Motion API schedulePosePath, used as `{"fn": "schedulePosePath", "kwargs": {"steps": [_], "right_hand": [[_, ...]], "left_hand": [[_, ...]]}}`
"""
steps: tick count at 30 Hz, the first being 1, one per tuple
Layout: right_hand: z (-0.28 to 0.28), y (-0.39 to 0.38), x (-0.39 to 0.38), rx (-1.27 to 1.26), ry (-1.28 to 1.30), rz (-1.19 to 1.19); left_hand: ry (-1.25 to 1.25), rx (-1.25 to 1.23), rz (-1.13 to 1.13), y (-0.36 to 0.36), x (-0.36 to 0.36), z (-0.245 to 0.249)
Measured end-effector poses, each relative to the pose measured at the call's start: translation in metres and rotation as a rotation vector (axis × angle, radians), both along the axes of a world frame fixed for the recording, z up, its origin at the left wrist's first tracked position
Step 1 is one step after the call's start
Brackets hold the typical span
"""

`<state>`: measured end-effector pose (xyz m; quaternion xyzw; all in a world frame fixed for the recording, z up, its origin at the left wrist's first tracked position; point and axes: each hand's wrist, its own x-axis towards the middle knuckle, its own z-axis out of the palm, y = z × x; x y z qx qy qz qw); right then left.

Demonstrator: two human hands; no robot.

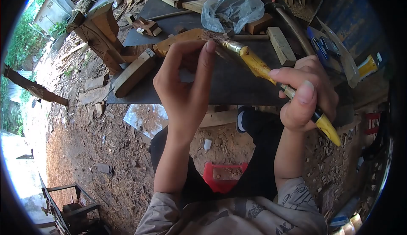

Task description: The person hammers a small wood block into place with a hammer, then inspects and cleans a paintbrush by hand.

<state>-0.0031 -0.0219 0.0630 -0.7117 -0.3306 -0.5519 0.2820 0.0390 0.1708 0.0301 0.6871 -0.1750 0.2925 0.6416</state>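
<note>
A brush (255, 63) with a yellow handle, a metal ferrule and dark, rough bristles slants across the middle, above the black-topped table. My right hand (306, 91) grips its handle between thumb and fingers. A black section with a yellow tip (328, 130) sticks out below this hand; whether it is one piece with the brush is hidden by my fingers. My left hand (185, 82) pinches thumb and forefinger together at the bristle end, its other fingers curled. Just behind that hand lies a curved wooden piece (178, 39).
On the black tabletop (237, 86) lie wooden blocks (281, 45), a clear plastic bag (232, 9) and a long rod (296, 29). A carved wooden frame (95, 36) stands at left. Under me is a red stool (212, 180); wood chips cover the ground (123, 184).
</note>
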Motion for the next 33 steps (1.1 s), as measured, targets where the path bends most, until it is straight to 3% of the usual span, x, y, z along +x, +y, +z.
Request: {"fn": "schedulePosePath", "kwargs": {"steps": [6,21,27,31,33], "right_hand": [[0.002,0.005,0.001,-0.046,0.005,-0.047],[0.004,0.009,0.000,-0.025,0.113,-0.121],[0.001,0.014,0.003,-0.019,0.144,-0.128],[-0.001,0.020,0.005,-0.004,0.161,-0.002],[-0.001,0.024,0.006,0.049,0.203,0.075]], "left_hand": [[-0.103,0.033,0.079,0.000,0.001,0.000],[-0.021,0.051,0.052,0.003,-0.001,0.003],[0.183,0.039,-0.232,0.000,-0.001,0.004],[0.290,-0.206,-0.560,-0.005,-0.009,0.008],[0.277,-0.305,-0.612,-0.009,-0.011,0.007]]}}
